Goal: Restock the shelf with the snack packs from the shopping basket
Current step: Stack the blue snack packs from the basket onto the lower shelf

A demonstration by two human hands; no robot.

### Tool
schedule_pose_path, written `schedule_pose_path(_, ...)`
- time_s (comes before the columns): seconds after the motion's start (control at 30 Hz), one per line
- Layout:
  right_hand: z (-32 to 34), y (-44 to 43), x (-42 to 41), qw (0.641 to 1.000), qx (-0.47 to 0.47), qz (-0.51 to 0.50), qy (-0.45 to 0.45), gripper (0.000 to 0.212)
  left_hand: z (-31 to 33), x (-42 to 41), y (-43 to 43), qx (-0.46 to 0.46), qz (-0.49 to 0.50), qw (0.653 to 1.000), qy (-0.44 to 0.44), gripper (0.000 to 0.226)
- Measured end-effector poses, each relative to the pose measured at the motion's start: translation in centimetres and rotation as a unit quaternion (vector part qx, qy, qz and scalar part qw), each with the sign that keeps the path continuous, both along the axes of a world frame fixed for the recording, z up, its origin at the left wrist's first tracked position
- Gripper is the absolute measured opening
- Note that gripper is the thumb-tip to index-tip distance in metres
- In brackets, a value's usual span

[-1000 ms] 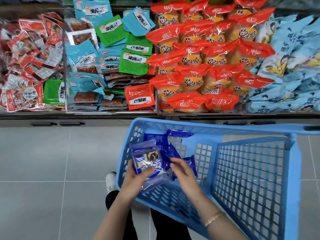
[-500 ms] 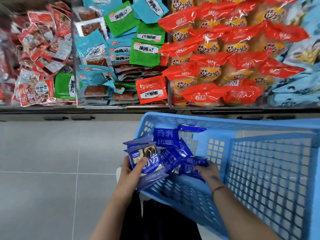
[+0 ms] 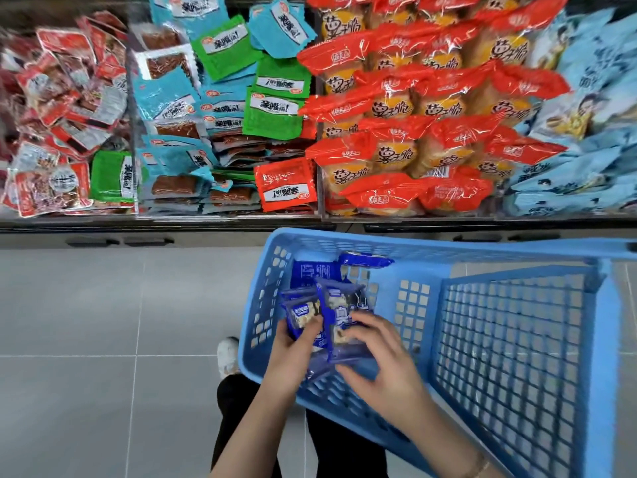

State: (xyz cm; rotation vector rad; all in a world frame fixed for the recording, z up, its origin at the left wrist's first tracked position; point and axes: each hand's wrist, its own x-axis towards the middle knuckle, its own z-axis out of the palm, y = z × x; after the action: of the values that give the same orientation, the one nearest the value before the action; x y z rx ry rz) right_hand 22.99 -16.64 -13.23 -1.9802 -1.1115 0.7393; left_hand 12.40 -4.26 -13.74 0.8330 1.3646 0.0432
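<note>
1. Snack packs [image 3: 331, 315]: a bunch of dark blue packs with clear windows, held upright and fanned between both hands, above the left end of the shopping basket [image 3: 448, 250].
2. Left hand [image 3: 293, 353]: at 7 o'clock of the bunch. The fingers curl round its left side and the thumb lies across the face of the nearest pack.
3. Right hand [image 3: 382, 363]: at 5 o'clock of the bunch. Thumb and fingers pinch the lower right part of the bunch, touching its clear seal edge. A thin bracelet [image 3: 481, 468] sits on this wrist.
4. Loose packs [image 3: 315, 272]: two or more of the same dark blue kind lie against the basket's far wall, at 12 o'clock of the held bunch and apart from both hands.
5. The basket is light blue plastic mesh, tilted, with its open side toward the person.
6. Shelf [image 3: 172, 225]: at 12 o'clock of the basket, divided into compartments. From 9 o'clock to 3 o'clock these hold red-and-white packs [image 3: 62, 115], teal and green packs [image 3: 220, 98], orange-red packs [image 3: 396, 108] and light blue packs [image 3: 586, 132].
7. Floor [image 3: 86, 322]: grey tiles. A white shoe [image 3: 227, 351] shows just beside the basket at 9 o'clock of the left hand.
</note>
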Motion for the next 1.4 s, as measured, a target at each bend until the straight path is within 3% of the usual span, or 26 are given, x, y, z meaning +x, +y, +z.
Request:
schedule_pose_path(0.07, 0.3, 0.0, 0.0, 0.999, 0.002, 0.039, 0.006, 0.036, 0.5, -0.4, 0.1, -0.002, -0.003, 1.0, -0.006, 0.027)
schedule_pose_path(0.23, 1.3, 0.5, -0.7, 0.994, 0.05, 0.087, 0.041, 0.03, 0.8, -1.2, 0.2, 0.011, -0.043, 0.997, -0.068, 0.053)
schedule_pose_path(0.3, 1.9, 0.9, -1.1, 0.983, 0.07, 0.064, 0.157, 0.026, 0.7, -1.8, 0.3, -0.032, -0.023, 0.995, -0.092, 0.061)
schedule_pose_path(0.37, 2.2, 1.5, -1.1, 0.936, 0.099, -0.038, 0.335, 0.022, 0.5, -2.8, 0.6, -0.054, 0.009, 0.994, -0.095, 0.068)
schedule_pose_path(0.43, 1.3, 2.2, -0.9, 0.887, 0.103, -0.183, 0.412, 0.013, 0.7, -4.0, 1.4, -0.038, 0.024, 0.996, -0.082, 0.068)
schedule_pose_path(0.5, -1.4, 2.8, -0.8, 0.857, 0.03, -0.327, 0.397, 0.008, 1.3, -5.2, 2.3, -0.022, 0.048, 0.996, -0.073, 0.061)
schedule_pose_path(0.57, -5.0, 3.2, -0.7, 0.824, -0.085, -0.404, 0.388, 0.012, 2.2, -6.4, 3.2, 0.001, 0.072, 0.995, -0.068, 0.059)
schedule_pose_path(0.7, -11.6, 3.9, -1.1, 0.78, -0.325, -0.344, 0.409, 0.022, 3.5, -8.1, 4.7, 0.025, 0.088, 0.994, -0.06, 0.051)
schedule_pose_path(0.77, -13.3, 4.6, -1.8, 0.753, -0.342, -0.364, 0.428, 0.014, 3.5, -8.6, 5.0, 0.02, 0.09, 0.994, -0.06, 0.049)
schedule_pose_path(0.9, -15.4, 5.6, -2.9, 0.73, -0.335, -0.407, 0.435, 0.027, 3.4, -9.2, 5.1, 0.009, 0.107, 0.992, -0.06, 0.05)
schedule_pose_path(1.0, -14.2, 5.2, -2.9, 0.735, -0.352, -0.393, 0.426, 0.018, 3.5, -9.0, 4.7, 0.003, 0.129, 0.989, -0.067, 0.049)
schedule_pose_path(1.13, -10.3, 4.2, -1.5, 0.776, -0.335, -0.364, 0.391, 0.013, 4.6, -8.4, 4.5, -0.003, 0.151, 0.985, -0.078, 0.049)
schedule_pose_path(1.27, -3.2, 3.6, 0.1, 0.854, -0.256, -0.275, 0.36, 0.014, 7.0, -7.9, 4.5, 0.008, 0.163, 0.984, -0.068, 0.043)
schedule_pose_path(1.4, 5.5, 4.7, 0.9, 0.937, -0.124, -0.187, 0.268, 0.033, 10.3, -7.7, 4.3, 0.028, 0.148, 0.988, -0.018, 0.028)
